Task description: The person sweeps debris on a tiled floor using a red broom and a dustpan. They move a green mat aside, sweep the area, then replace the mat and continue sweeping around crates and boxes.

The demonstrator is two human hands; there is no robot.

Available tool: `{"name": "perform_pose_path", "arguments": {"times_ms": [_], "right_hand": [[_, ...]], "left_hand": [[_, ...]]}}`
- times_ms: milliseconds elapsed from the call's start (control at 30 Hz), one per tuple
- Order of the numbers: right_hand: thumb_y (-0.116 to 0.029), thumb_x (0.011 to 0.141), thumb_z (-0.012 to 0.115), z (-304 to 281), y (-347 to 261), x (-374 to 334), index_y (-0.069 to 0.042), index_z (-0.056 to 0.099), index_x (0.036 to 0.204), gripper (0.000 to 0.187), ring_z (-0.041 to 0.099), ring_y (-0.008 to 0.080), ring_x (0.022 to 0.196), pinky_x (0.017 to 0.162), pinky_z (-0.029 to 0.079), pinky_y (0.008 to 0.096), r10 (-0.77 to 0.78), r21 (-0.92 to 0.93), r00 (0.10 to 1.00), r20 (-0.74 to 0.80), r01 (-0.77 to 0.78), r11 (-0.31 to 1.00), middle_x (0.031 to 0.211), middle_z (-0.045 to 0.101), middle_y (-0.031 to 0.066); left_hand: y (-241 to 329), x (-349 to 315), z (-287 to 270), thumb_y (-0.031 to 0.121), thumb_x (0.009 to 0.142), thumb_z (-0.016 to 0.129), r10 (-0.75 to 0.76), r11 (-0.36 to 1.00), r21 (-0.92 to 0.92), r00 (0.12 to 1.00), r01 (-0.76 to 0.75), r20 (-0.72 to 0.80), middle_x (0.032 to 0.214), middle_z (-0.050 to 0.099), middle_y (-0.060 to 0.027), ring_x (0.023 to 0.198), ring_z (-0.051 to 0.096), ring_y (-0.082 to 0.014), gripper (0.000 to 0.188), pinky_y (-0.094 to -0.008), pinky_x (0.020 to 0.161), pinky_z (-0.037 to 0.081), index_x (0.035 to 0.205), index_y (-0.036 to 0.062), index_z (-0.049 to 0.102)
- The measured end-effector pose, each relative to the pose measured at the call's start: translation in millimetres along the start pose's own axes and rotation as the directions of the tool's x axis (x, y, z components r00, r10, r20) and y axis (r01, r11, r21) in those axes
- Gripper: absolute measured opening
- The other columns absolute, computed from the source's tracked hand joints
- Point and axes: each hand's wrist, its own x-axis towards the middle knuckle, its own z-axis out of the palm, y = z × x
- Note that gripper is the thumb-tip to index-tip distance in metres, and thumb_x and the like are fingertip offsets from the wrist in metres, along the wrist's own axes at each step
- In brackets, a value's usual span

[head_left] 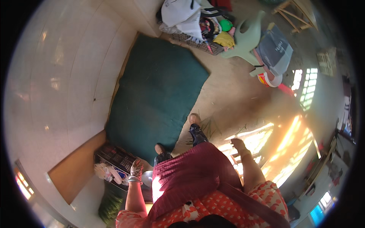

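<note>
My left hand point(137, 170), with bangles at the wrist, hangs low on the left beside a dark plastic crate point(114, 156). Its fingers look loosely stretched, and I see nothing in them. Out to the right is my right hand point(239, 146), in shadow against bright sunlit floor, thumb apart from the fingers and nothing visible in its grasp. Beneath me, one shoe point(159, 148) is on the dark green mat point(156, 83). The other shoe point(194, 119) is at the mat's right edge.
A white tiled wall point(64, 76) runs along the left. Ahead stand a basket point(197, 43) heaped with bags and cloth, and a pale green plastic chair point(247, 41) bearing a grey box point(274, 49). A white bucket point(273, 79) is beside the chair. Green blades point(209, 127) litter the floor.
</note>
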Motion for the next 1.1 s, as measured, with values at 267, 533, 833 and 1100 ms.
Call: {"name": "perform_pose_path", "arguments": {"times_ms": [267, 533, 833, 1100], "right_hand": [[-0.019, 0.082, 0.054, -76.8, -111.6, 38.7, -0.003, 0.059, 0.1, 0.025, 0.055, 0.0165, 0.081, 0.07, 0.046, 0.0304, 0.08, 0.402, 0.938, -0.337, 0.066, 0.913, 0.091, 0.06, 0.0053], [-0.009, 0.084, 0.047, -130.6, -206.7, -5.6, -0.002, 0.057, 0.108, 0.026, 0.058, 0.0171, 0.082, 0.071, 0.047, 0.0283, 0.096, 0.586, 0.949, -0.302, 0.105, 0.804, 0.101, 0.06, 0.0062], [-0.01, 0.086, 0.046, -134.4, -264.2, -18.9, -0.002, 0.057, 0.108, 0.025, 0.058, 0.0161, 0.086, 0.072, 0.047, 0.0273, 0.181, 0.606, 0.918, -0.353, 0.077, 0.792, 0.101, 0.06, 0.0065], [-0.017, 0.083, 0.049, -131.4, -287.6, -5.5, -0.008, 0.053, 0.116, 0.035, 0.057, 0.019, 0.09, 0.077, 0.045, 0.0291, 0.087, 0.529, 0.883, -0.461, 0.195, 0.826, 0.1, 0.06, 0.0083]], "left_hand": [[96.0, -15.2, 12.8, 0.015, 0.082, 0.061, 0.033, 0.99, 0.138, 0.999, -0.037, 0.031, 0.093, 0.058, -0.004, 0.072, 0.05, -0.0102, 0.042, -0.0231, 0.066, 0.043, 0.119, 0.0005, 0.048], [152.1, 131.2, -66.3, 0.014, 0.085, 0.048, 0.05, 0.839, 0.5, 0.946, -0.214, 0.321, 0.099, 0.057, -0.0081, 0.078, 0.055, -0.0192, 0.022, -0.0286, 0.07, 0.045, 0.105, 0.0078, 0.056], [367.0, 144.8, 24.4, 0.018, 0.086, 0.056, 0.281, 0.935, 0.154, 0.933, -0.319, 0.226, 0.078, 0.055, 0.0004, 0.065, 0.052, -0.0114, 0.026, -0.022, 0.051, 0.04, 0.111, 0.0114, 0.053], [376.0, 158.9, 8.7, 0.029, 0.086, 0.053, 0.085, 0.605, 0.697, 0.902, -0.384, 0.423, 0.08, 0.058, -0.0032, 0.063, 0.051, -0.0101, 0.029, -0.0237, 0.053, 0.039, 0.103, 0.0058, 0.056]]}}
